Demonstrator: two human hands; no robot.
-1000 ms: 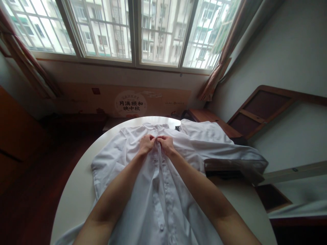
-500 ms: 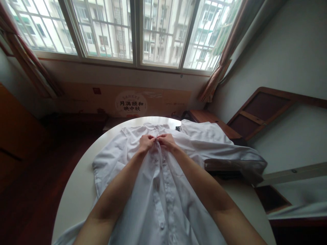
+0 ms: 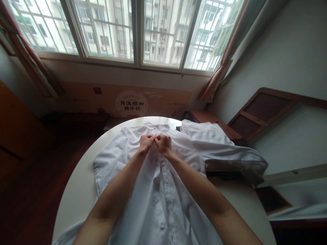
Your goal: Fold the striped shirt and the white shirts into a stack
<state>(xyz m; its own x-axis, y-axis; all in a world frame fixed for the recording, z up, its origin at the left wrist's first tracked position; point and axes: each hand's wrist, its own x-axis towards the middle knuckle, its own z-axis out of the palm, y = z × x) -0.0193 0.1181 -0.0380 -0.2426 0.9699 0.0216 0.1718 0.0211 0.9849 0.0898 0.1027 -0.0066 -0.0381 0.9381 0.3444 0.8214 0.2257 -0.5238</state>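
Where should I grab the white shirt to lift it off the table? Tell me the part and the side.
Take the white shirt at its two shoulders, probably best from the window side: it lies front-up with the collar far and both hands pinching the placket just below the collar.

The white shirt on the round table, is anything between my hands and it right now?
Nothing visible. The left hand and right hand are both closed on the white shirt at its front placket, just below the collar, fingertips meeting.
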